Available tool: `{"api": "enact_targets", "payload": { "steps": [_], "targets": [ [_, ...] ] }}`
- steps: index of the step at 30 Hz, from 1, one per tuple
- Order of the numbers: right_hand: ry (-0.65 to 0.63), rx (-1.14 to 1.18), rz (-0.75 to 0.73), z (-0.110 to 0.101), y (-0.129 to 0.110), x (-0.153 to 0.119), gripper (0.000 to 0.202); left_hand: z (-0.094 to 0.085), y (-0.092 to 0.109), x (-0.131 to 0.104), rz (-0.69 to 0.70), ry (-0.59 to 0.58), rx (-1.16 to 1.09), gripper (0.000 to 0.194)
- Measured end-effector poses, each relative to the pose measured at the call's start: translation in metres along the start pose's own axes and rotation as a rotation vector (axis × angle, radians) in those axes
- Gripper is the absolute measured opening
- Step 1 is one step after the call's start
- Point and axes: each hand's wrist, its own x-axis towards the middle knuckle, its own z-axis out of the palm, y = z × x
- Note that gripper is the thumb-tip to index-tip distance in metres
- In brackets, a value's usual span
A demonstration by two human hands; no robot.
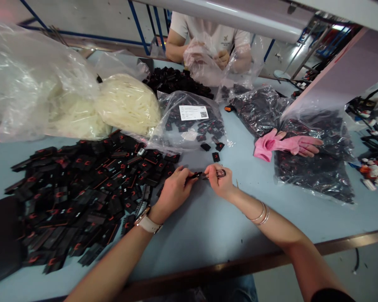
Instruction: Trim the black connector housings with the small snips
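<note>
My left hand (177,186), with a watch at its wrist, pinches a small black plastic part (195,174) between thumb and fingertips. Just to its right, my right hand (219,179) is closed with its fingertips facing that part. Something small and dark shows at the right fingertips, too small to name. Left of my hands spreads a large heap of black plastic pieces (91,184), many with orange edges or clips. Beyond my right hand lies a single black piece with an orange mark (216,157). A clear bag with a white label (193,112) holds more such pieces.
Bags of cream-coloured parts (129,105) stand at the back left. Pink gloves (286,144) lie on bags of black parts (315,180) at the right. Across the table (255,239), a co-worker (211,42) handles a clear bag. A black bin (3,239) is at lower left.
</note>
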Motion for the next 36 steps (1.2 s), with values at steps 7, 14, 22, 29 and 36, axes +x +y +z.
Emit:
{"api": "enact_targets", "payload": {
  "steps": [7,14,22,29,36],
  "targets": [
    [-0.025,-0.072,-0.003,-0.001,0.000,0.002,0.035,0.000,0.001,0.001,0.001,-0.006,0.001,0.005],
    [-0.072,-0.083,-0.007,0.000,-0.001,0.004,0.035,-0.001,0.002,0.000,0.008,-0.004,0.017,0.007],
    [-0.144,-0.092,0.047,-0.001,-0.008,0.006,0.035,0.001,-0.001,0.000,0.038,0.008,0.047,0.008],
    [0.077,0.237,0.269,0.000,0.002,0.007,0.044,-0.001,0.002,0.000,0.012,-0.008,0.044,0.005],
    [0.275,0.406,0.425,-0.002,0.010,0.017,0.052,0.000,0.005,-0.002,0.053,0.045,0.146,0.003]
  ]
}}
